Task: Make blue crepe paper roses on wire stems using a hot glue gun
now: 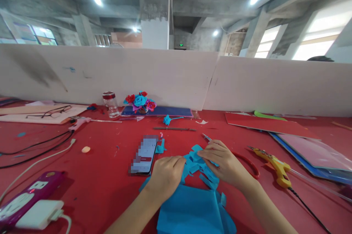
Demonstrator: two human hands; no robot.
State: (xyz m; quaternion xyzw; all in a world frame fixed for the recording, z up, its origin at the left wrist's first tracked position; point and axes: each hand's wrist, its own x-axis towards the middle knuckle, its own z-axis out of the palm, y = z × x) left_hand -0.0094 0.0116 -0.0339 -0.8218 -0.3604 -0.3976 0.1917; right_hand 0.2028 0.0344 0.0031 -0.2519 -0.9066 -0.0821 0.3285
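Loose blue paper pieces (195, 158) lie in a pile between my two hands. My left hand (169, 173) is closed at the left edge of the pile; its fingertips are hidden, so what it grips cannot be seen. On the other side, my right hand (222, 158) is bent in a pinch, with a bit of blue paper showing between thumb and fingers. A red-handled tool (254, 169) that looks like scissors lies partly hidden beneath the right hand, its metal tip beyond the fingers. Close in front of me is a blue block-shaped piece (189, 212).
A phone (144, 155) lies left of my left hand. To the right are a yellow glue gun (275, 166) and coloured sheets (310, 149). A paper flower bunch (140, 102), a jar (110, 105) and a single blue flower (167, 119) stand or lie farther back. A power strip (30, 197) is front left.
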